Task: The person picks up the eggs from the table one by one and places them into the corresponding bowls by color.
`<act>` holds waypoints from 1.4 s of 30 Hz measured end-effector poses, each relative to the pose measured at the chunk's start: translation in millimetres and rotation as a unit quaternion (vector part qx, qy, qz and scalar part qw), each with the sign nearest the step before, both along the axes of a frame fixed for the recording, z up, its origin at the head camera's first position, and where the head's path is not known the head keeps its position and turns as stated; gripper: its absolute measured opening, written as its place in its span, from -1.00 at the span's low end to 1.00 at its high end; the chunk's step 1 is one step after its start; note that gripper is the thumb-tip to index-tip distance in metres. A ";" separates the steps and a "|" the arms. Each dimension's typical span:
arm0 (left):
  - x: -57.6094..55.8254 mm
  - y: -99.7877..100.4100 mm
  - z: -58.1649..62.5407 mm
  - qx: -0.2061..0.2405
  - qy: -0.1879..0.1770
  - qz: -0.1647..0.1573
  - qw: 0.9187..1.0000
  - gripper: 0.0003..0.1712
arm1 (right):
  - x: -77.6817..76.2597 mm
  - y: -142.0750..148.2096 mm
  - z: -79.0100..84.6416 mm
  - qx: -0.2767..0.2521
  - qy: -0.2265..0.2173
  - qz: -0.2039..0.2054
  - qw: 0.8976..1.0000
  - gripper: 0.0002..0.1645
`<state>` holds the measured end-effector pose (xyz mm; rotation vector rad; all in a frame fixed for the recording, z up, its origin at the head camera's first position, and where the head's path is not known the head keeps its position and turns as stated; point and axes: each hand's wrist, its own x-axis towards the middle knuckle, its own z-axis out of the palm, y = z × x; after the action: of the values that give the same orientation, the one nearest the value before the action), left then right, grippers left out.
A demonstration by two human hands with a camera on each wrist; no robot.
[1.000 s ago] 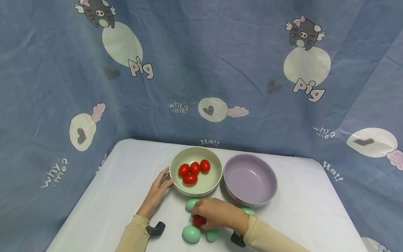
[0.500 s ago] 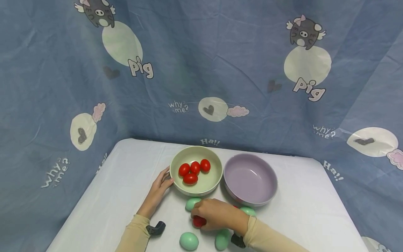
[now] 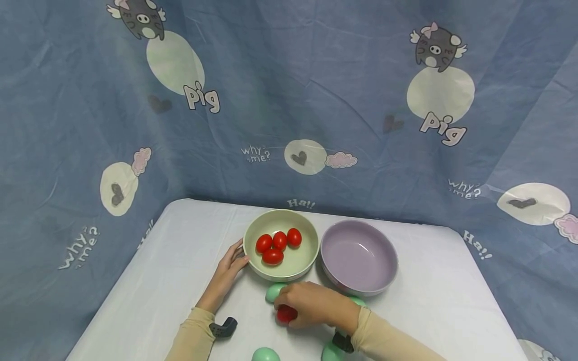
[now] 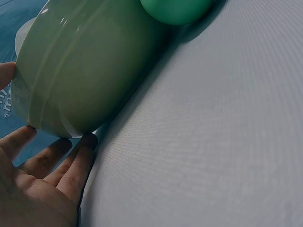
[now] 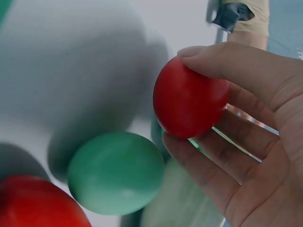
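My right hand (image 3: 311, 305) pinches a red egg (image 5: 189, 99) between thumb and fingertips, low over the white table. Close by it lie a green egg (image 5: 116, 172) and another red egg (image 5: 38, 203), seen in the right wrist view. My left hand (image 3: 229, 271) rests its fairly straight, spread fingers (image 4: 75, 175) against the side of the light green bowl (image 4: 90, 71). Inside that bowl are several red eggs (image 3: 273, 256). Two more green eggs, one at the front (image 3: 266, 354) and one beside my right wrist (image 3: 333, 351), lie nearer to me.
A purple bowl (image 3: 358, 255) stands to the right of the green one, with nothing inside. Just in front of it another green egg (image 3: 356, 301) shows partly behind my right wrist. A blue patterned cloth (image 3: 289, 100) hangs behind the white table (image 3: 433, 281).
Two green eggs have rolled toward the front edge, one drifting left and the other right. My right hand stays almost in place with the red egg. The left hand has not moved.
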<state>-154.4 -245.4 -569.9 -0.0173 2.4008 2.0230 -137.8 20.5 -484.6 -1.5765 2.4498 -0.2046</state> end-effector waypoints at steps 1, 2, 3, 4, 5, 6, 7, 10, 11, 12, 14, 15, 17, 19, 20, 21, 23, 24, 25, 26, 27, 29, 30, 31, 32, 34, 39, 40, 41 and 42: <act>-0.1 0.3 0.1 0.000 0.001 0.000 1.000 -0.28 | -0.9 0.6 1.8 -0.003 -0.004 -0.002 1.000 -0.60; -0.1 0.6 0.2 -0.001 0.000 -0.001 1.000 -0.28 | -1.9 1.3 3.6 -0.006 -0.007 -0.004 1.000 -0.61; -0.2 0.9 0.5 -0.002 0.000 0.000 1.000 -0.28 | -3.0 1.9 5.3 -0.009 -0.007 -0.005 1.000 -0.61; -0.3 1.2 0.6 -0.004 0.000 0.000 1.000 -0.28 | -4.2 2.5 6.9 -0.011 -0.006 -0.005 1.000 -0.62; -0.4 1.3 0.5 -0.004 0.000 0.000 1.000 -0.27 | -5.3 3.1 8.6 -0.013 -0.008 -0.007 1.000 -0.61; -0.5 1.3 0.5 -0.005 -0.001 0.000 1.000 -0.27 | -6.5 3.6 10.1 -0.015 -0.009 -0.008 1.000 -0.61; -0.6 1.4 0.5 -0.005 0.000 0.000 1.000 -0.27 | -7.7 4.1 11.6 -0.015 -0.010 -0.010 1.000 -0.60; -0.8 0.8 -0.2 -0.002 0.000 0.001 1.000 -0.28 | -10.8 4.8 16.2 -0.014 -0.015 -0.013 1.000 -0.59; -0.8 0.5 -0.5 0.000 0.000 0.001 1.000 -0.28 | -11.7 5.0 17.5 -0.012 -0.019 -0.015 1.000 -0.59; -0.8 0.4 -0.6 0.001 0.001 0.001 1.000 -0.28 | -12.4 5.0 19.0 -0.012 -0.021 -0.016 1.000 -0.59; -0.8 0.2 -1.0 0.005 0.003 0.000 1.000 -0.28 | -13.6 5.3 21.5 -0.010 -0.026 -0.019 0.999 -0.59; -0.8 0.2 -1.1 0.005 0.003 0.000 1.000 -0.28 | -14.0 5.6 22.6 -0.010 -0.029 -0.021 0.999 -0.59; -0.8 0.2 -1.3 0.003 0.001 0.000 1.000 -0.28 | -14.6 6.0 25.2 -0.011 -0.033 -0.022 0.999 -0.60; -0.8 0.4 -1.4 0.000 -0.001 0.000 1.000 -0.27 | -15.3 6.4 27.0 -0.014 -0.035 -0.023 0.999 -0.60; -0.7 0.6 -1.4 -0.001 -0.002 0.001 1.000 -0.27 | -15.6 6.6 28.0 -0.015 -0.034 -0.022 0.999 -0.60; -0.7 0.6 -1.4 -0.002 -0.002 0.001 1.000 -0.27 | -15.9 6.7 28.8 -0.016 -0.034 -0.021 0.999 -0.60; -0.6 0.7 -1.2 -0.001 0.000 0.002 1.000 -0.27 | -16.7 7.0 29.6 -0.018 -0.034 -0.020 0.999 -0.61; -0.5 0.9 -1.0 -0.001 0.002 0.002 1.000 -0.27 | -17.1 7.1 30.2 -0.018 -0.033 -0.020 0.999 -0.61; -0.3 1.0 -0.6 0.000 0.004 0.003 1.000 -0.27 | -17.5 7.3 31.0 -0.018 -0.031 -0.019 0.999 -0.61; -0.2 1.1 -0.3 -0.001 0.005 0.003 1.000 -0.27 | -18.0 7.5 31.5 -0.019 -0.030 -0.018 0.999 -0.61; -0.2 1.2 -0.1 -0.001 0.007 0.003 1.000 -0.27 | -18.5 7.7 32.3 -0.019 -0.029 -0.017 0.999 -0.61; 0.1 1.6 0.6 -0.001 0.008 0.003 1.000 -0.28 | -19.7 8.0 34.4 -0.019 -0.030 -0.016 0.999 -0.61; 0.2 1.7 0.7 -0.002 0.009 0.002 1.000 -0.28 | -20.3 8.2 35.7 -0.020 -0.031 -0.016 0.999 -0.61; 0.2 1.7 0.6 -0.001 0.009 0.004 1.000 -0.28 | -21.1 8.3 36.5 -0.020 -0.034 -0.016 0.999 -0.61; 0.1 1.7 0.6 -0.001 0.009 0.003 1.000 -0.28 | -21.9 8.6 37.6 -0.022 -0.038 -0.017 0.999 -0.61; 0.0 1.6 0.4 0.000 0.008 0.004 1.000 -0.28 | -23.5 9.1 40.0 -0.023 -0.050 -0.022 0.998 -0.60; -0.7 1.0 -0.8 0.002 -0.003 0.005 1.000 -0.27 | -27.7 10.6 46.8 -0.030 -0.075 -0.034 0.996 -0.58; -0.7 0.8 -1.1 0.001 -0.004 0.005 1.000 -0.27 | -28.6 10.7 48.2 -0.032 -0.080 -0.035 0.996 -0.58; -0.8 0.6 -1.4 0.001 -0.004 0.005 1.000 -0.27 | -29.5 10.8 49.5 -0.034 -0.084 -0.035 0.995 -0.58; -0.8 0.5 -1.6 0.001 -0.004 0.004 1.000 -0.27 | -30.4 10.9 50.8 -0.036 -0.087 -0.035 0.995 -0.59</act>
<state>-155.3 -244.9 -571.5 -0.0354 2.3964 2.0251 -168.2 31.4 -433.8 -1.4368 2.3881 -0.4278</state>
